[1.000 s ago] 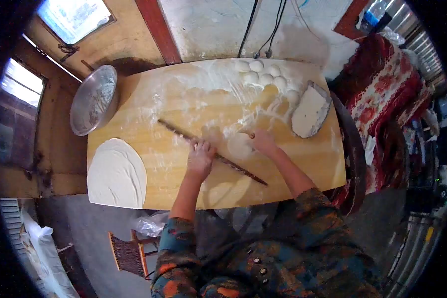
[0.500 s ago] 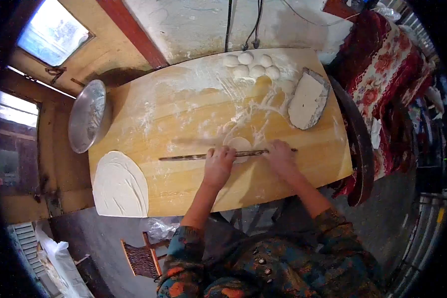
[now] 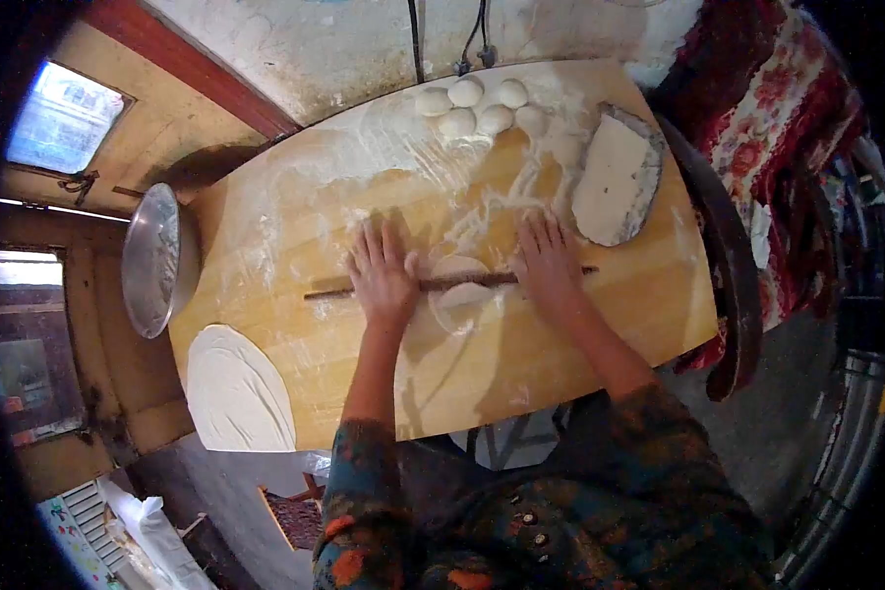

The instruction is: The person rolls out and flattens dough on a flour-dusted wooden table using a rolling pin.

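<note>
- My left hand (image 3: 383, 277) lay flat across the pin (image 3: 484, 279), fingers spread.
- My right hand (image 3: 549, 258) lay likewise, seemingly evening pressure.
- Dough (image 3: 465, 294) sat beneath, between them.

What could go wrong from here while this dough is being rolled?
The rolling pin lies across the small dough round, with the left hand and right hand flat on it at either side; uneven pressure could leave one side thinner.

The large dough sheet reaches the table's near edge, so a knock might make it slip.

The dough balls sit close together and might stick.
</note>
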A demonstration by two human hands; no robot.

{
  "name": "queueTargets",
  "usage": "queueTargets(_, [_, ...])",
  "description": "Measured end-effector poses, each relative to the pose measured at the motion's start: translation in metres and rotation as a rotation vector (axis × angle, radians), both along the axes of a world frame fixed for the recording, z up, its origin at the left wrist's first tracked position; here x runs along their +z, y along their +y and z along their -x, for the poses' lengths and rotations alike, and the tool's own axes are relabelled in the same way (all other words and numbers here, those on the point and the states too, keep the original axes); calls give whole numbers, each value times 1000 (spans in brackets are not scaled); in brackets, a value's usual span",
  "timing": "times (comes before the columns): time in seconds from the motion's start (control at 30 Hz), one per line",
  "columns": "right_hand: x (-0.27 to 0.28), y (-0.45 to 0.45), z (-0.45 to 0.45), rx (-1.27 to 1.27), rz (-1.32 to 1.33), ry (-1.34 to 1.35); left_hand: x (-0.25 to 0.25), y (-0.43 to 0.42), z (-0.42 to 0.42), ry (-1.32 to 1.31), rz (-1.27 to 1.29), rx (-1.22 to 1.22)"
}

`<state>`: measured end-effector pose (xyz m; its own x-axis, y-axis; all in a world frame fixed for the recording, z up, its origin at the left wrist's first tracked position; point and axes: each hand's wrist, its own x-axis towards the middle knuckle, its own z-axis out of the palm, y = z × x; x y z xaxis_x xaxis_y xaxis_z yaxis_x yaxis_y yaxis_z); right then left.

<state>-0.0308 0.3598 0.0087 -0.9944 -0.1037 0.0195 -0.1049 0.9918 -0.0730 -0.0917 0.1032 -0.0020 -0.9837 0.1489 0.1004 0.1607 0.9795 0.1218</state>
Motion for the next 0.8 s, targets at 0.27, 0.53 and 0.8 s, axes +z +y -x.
queueTargets(0.27, [4, -4, -8, 67, 42, 38, -11, 2, -26, 27, -120, -31])
queueTargets(0.53, [-9, -2, -29, 380, 116, 75, 18, 26, -28, -461, -389, -78])
queueTargets(0.8, [-6, -17, 2, 6, -23, -31, -6, 1, -24, 101, -40, 53])
